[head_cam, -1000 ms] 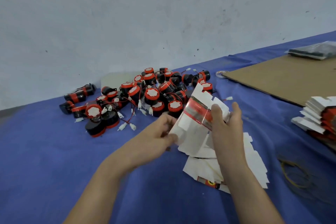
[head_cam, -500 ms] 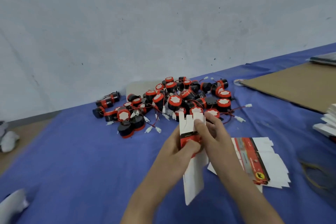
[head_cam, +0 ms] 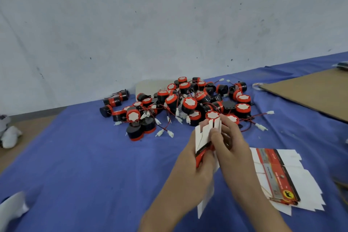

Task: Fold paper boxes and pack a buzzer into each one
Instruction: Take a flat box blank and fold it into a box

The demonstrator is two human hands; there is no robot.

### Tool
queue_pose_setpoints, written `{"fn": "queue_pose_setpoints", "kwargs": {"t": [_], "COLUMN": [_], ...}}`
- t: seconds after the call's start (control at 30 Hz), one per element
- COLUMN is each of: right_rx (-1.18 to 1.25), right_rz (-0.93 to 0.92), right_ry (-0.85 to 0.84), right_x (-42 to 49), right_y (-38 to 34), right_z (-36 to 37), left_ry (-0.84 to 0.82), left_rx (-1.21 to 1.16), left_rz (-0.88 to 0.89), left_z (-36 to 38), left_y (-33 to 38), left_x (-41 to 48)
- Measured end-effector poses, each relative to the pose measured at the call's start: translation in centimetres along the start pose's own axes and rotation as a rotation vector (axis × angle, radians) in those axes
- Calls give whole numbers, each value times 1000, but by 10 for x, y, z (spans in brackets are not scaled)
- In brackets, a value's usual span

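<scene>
A flat white paper box blank (head_cam: 204,133) with a red band stands upright between both hands, its flaps pointing up and its lower end hanging below my wrists. My left hand (head_cam: 195,165) grips its red middle from the left. My right hand (head_cam: 228,141) pinches the upper flaps from the right. Just behind it lies a heap of black and red buzzers (head_cam: 186,103) with white tops and red wires. To the right, several flat box blanks (head_cam: 288,179) lie stacked on the blue cloth (head_cam: 84,156).
A brown cardboard sheet (head_cam: 310,92) covers the table's far right. A roll of tape (head_cam: 258,86) lies at its left corner. A white scrap (head_cam: 11,207) sits at the lower left edge, and a white bundle (head_cam: 8,135) lies on the floor at left. A grey wall stands behind.
One second ago both hands held the blank open and flat over the stack. They have since lifted it clear, turned it upright and narrowed it, with the right fingers now on the upper flaps.
</scene>
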State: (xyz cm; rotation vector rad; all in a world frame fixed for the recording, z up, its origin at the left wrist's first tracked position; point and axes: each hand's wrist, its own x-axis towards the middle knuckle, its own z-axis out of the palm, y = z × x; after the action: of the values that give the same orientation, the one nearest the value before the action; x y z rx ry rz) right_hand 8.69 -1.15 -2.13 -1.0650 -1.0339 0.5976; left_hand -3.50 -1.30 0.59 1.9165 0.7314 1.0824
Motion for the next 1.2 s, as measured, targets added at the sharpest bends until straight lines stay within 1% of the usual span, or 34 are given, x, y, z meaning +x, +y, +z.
{"fn": "queue_pose_setpoints", "kwargs": {"t": [0.13, 0.3, 0.37, 0.5, 0.57, 0.67, 0.8, 0.9, 0.97, 1.07, 1.13, 1.2], "right_rx": [-21, 31, 81, 137, 115, 178, 156, 183, 234, 427, 532, 589], "right_rz": [-19, -33, -16, 17, 31, 112, 32, 19, 99, 368, 496, 569], "right_ry": [2, -19, -39, -127, -179, -266, -351, -320, -234, -59, -38, -61], "right_x": [1, -3, -4, -12, -16, -25, -26, -24, -20, -12, -9, -9], "right_y": [0, -1, -4, -14, -16, -17, -15, -17, -19, -23, -21, -17], "right_z": [3, 5, 4, 7, 13, 19, 19, 19, 19, 15, 10, 6], "left_ry": [39, 35, 34, 111, 149, 165, 164, 147, 151, 208, 168, 126], "left_rx": [14, -33, -72, -102, -118, -119, -135, -212, -270, -379, -401, -433], "left_rz": [25, -7, -58, -189, -219, -257, -269, -276, -265, -319, -363, -403], "left_z": [2, -7, -10, -19, -22, -23, -24, -28, -31, -39, -42, -39], "left_y": [-5, -4, -5, -5, -9, -12, -14, -16, -18, -17, -16, -16], "left_x": [0, 0, -1, -1, -1, -2, -6, -8, -5, 1, 1, 0]}}
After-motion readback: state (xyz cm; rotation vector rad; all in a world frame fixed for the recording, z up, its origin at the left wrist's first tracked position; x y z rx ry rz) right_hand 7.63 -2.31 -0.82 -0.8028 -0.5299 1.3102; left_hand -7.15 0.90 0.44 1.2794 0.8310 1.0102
